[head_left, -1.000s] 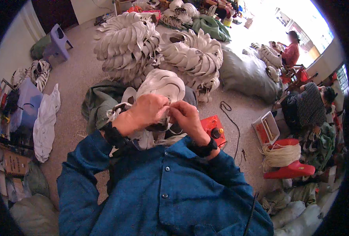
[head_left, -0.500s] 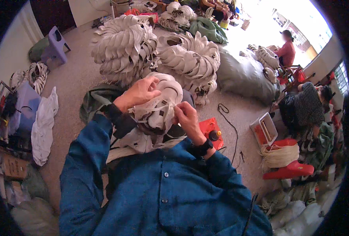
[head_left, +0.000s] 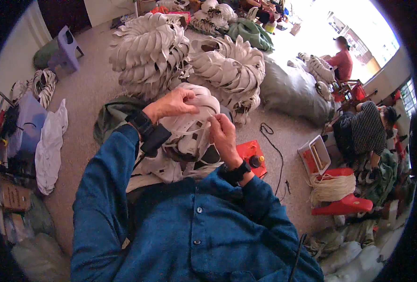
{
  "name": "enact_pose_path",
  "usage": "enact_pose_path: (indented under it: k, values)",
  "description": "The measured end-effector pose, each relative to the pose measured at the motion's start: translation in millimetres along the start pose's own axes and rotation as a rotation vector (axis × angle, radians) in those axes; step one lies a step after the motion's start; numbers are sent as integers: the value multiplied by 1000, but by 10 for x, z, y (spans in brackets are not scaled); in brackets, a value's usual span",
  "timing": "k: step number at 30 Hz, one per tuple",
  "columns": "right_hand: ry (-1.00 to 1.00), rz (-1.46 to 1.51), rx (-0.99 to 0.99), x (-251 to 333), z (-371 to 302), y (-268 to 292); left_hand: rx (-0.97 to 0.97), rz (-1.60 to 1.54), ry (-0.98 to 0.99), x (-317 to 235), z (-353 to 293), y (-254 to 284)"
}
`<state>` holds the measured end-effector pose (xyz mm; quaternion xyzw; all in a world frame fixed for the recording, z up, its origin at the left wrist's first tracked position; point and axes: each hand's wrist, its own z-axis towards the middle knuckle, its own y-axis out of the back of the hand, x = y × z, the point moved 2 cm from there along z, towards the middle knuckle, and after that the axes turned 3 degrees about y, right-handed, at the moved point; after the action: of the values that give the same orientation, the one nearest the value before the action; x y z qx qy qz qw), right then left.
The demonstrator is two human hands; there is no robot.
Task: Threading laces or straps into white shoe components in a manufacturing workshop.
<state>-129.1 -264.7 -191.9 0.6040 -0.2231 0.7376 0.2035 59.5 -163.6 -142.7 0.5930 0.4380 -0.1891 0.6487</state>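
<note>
A white shoe upper (head_left: 184, 126) with lace holes and a dark inside rests in front of my body, on more uppers in my lap. My left hand (head_left: 171, 104) lies over its upper left side, thumb and curled fingers apart, with nothing visible between them. On the right side, my right hand (head_left: 224, 137) is closed in a pinch on a thin white lace (head_left: 210, 114) at the upper's edge. A strip of the lace also crosses the upper's opening. Dark bands circle both my wrists.
Beyond my hands stand two tall stacks of nested white uppers (head_left: 147, 51) (head_left: 232, 66). A grey sack (head_left: 293, 91) lies to their right. A red container (head_left: 253, 157) and a black cord (head_left: 280, 155) are at my right. People (head_left: 368, 127) work farther right, near a cord-wrapped red stool (head_left: 342, 202).
My left hand has shifted slightly to the right over the upper. The right hand has risen a little, keeping its pinch, and its wrist has turned slightly.
</note>
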Motion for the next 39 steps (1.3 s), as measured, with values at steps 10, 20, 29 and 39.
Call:
enact_pose_path:
  k: [10, 20, 29, 39]
  values:
    - [-53, -37, 35, -95, 233, -26, -130, -340, -368, -334, -374, -131]
    - [-88, -75, 41, -294, 99, 19, 169, 292, -196, -547, -328, -311]
    - [-211, 261, 162, 58, -83, -54, -62, -439, -45, -191, -635, -103]
    - [-201, 95, 152, -32, -111, -28, -75, -440, -35, -214, -589, -259]
